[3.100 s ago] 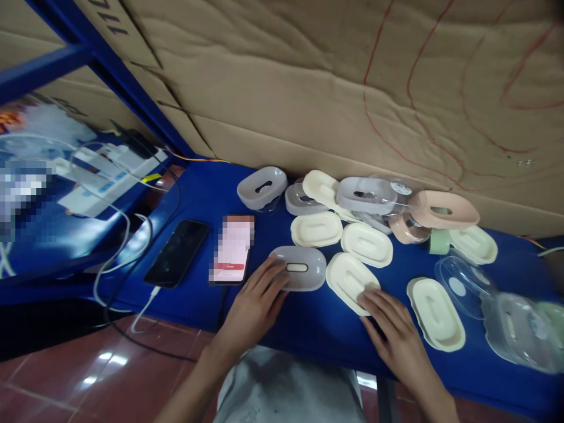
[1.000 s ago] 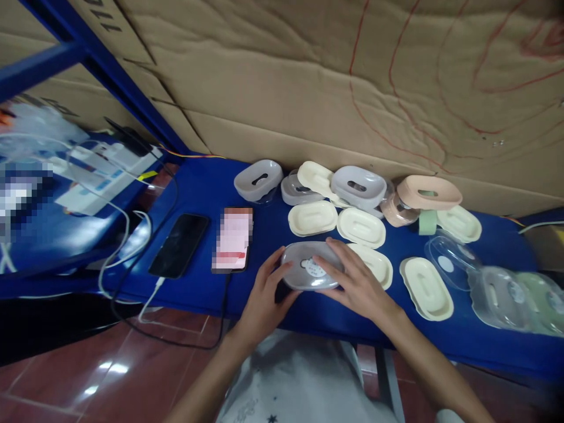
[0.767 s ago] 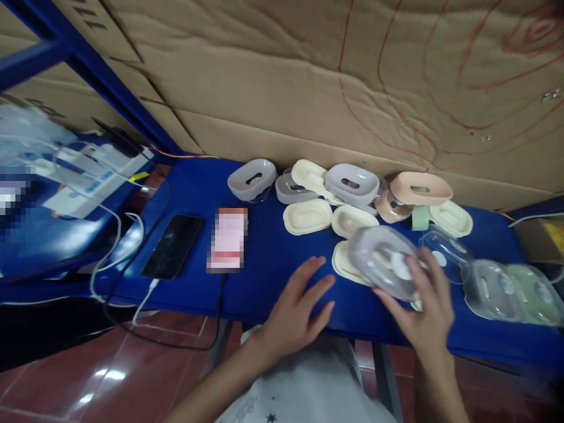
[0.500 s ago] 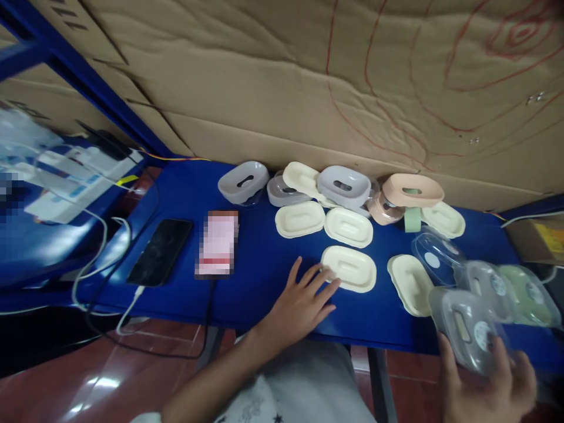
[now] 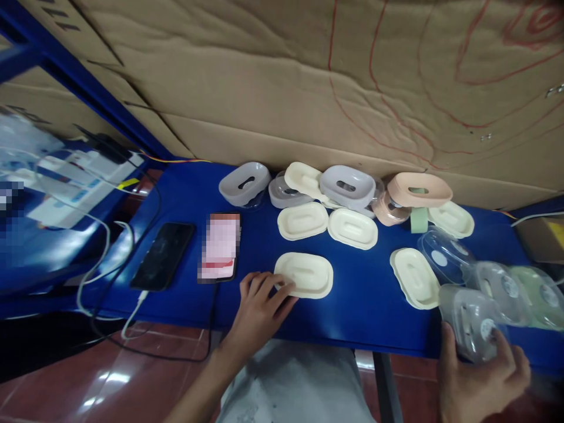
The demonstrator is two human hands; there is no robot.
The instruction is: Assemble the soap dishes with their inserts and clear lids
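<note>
My left hand (image 5: 265, 296) has its thumb and fingers at the left edge of a cream oval tray (image 5: 311, 273) lying on the blue table. At the lower right, my right hand (image 5: 484, 367) is closed round a grey oval box (image 5: 469, 323) with a clear lid and a round white sticker. Another cream tray (image 5: 414, 276) rests just left of that box. Beyond it lie a clear lid (image 5: 456, 252), a second grey box (image 5: 502, 291) and a green box (image 5: 540, 296), both under clear covers.
Along the cardboard wall (image 5: 264, 76) stand grey dishes (image 5: 244, 183), a peach dish (image 5: 420, 191) and several cream trays (image 5: 352, 228). A green roll (image 5: 418, 220) is by the peach dish. Two phones with cables, a black one (image 5: 163, 255) and a lit one (image 5: 220, 247), lie left, near a power strip (image 5: 83, 191).
My left hand has moved left, and the near cream tray has slid left with it. My right hand stays on the grey box, which has shifted only slightly in view.
</note>
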